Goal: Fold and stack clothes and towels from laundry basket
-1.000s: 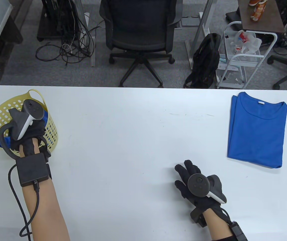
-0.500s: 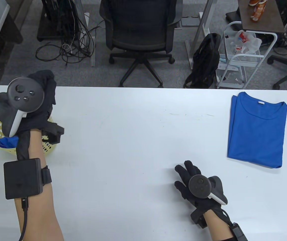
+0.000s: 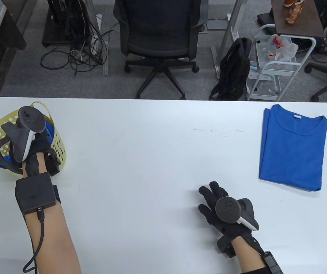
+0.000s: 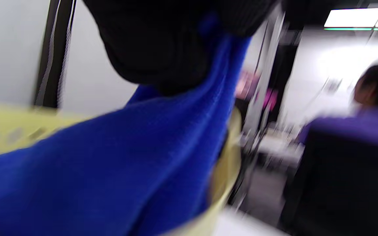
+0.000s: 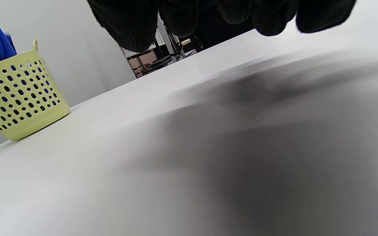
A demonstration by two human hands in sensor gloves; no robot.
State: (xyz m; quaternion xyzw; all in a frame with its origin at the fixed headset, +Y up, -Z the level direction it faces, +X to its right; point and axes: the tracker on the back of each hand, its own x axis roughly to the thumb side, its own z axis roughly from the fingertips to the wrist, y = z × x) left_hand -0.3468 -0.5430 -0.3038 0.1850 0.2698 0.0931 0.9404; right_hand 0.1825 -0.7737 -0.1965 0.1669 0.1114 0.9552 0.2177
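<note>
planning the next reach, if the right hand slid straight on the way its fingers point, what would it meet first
The right hand points up-left across bare table; its way looks free to the far edge. The folded blue shirt lies off to its right.

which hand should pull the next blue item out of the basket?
Left. The left hand is in the basket, its fingers already gripping the blue cloth. The right hand rests on the table, far from it.
</note>
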